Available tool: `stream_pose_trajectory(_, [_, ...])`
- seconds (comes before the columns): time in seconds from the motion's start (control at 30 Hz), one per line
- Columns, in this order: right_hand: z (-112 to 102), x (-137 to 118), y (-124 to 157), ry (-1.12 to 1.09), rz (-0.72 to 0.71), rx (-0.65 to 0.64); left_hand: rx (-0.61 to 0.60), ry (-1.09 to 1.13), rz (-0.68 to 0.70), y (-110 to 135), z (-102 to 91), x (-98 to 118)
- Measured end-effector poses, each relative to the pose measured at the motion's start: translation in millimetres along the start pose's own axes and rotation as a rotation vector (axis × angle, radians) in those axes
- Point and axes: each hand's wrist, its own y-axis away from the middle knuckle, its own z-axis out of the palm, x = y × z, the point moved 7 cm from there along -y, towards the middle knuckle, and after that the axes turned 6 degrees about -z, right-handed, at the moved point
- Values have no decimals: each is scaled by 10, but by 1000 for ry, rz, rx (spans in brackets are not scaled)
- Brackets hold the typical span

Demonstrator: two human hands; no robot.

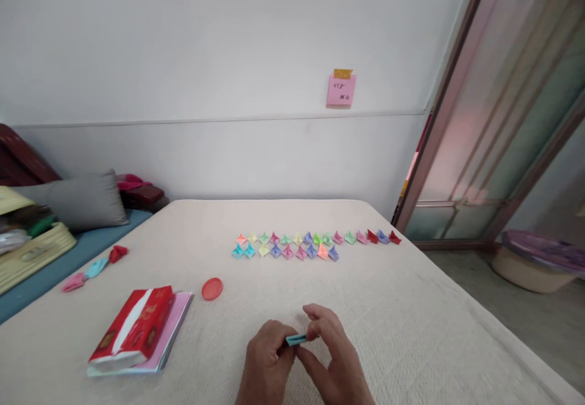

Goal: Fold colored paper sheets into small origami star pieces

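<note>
Between my two hands, low in the middle of the head view, is a small folded piece of light blue paper (pixel 296 339). My left hand (pixel 269 356) pinches its left end between thumb and fingers. The thumb and index finger of my right hand (pixel 331 350) close on its right end, with another finger lifted behind. Farther back on the table stand two rows of small folded paper boats (pixel 287 251) in several colours. The paper is held just above the pale cloth, and its lower side is partly hidden by my fingers.
A red tissue pack (pixel 137 326) lies on a stack of coloured paper (pixel 176 326) at the left. Near it sits a red round lid (pixel 212 289). Folded paper pieces (pixel 97 267) lie at the left edge. A pink note (pixel 340 90) is taped to the wall.
</note>
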Motion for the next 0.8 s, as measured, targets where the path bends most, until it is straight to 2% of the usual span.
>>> stream_pose_trajectory(0.2, [7, -36, -5, 21, 4, -25, 2, -34, -8, -3, 25, -16])
stream_pose_trajectory(0.33, [-15, -22, -31, -78, 23, -29, -18, 8, -87, -8, 10, -4])
stream_pose_trajectory(0.43, [-29, 82, -65, -237, 136, -5, -47, 138, -154, -30, -16, 5])
stream_pose_trajectory(0.5, [-6, 172, -78, -394, 242, -7, -112, 268, -198, -43, -4, 2])
stream_pose_trajectory(0.67, [192, 314, -23, -830, 451, -82, -248, 645, -352, -21, 91, -83])
stream_pose_trajectory(0.8, [337, 369, 44, -993, 528, -77, -338, 775, -376, 7, 203, -89])
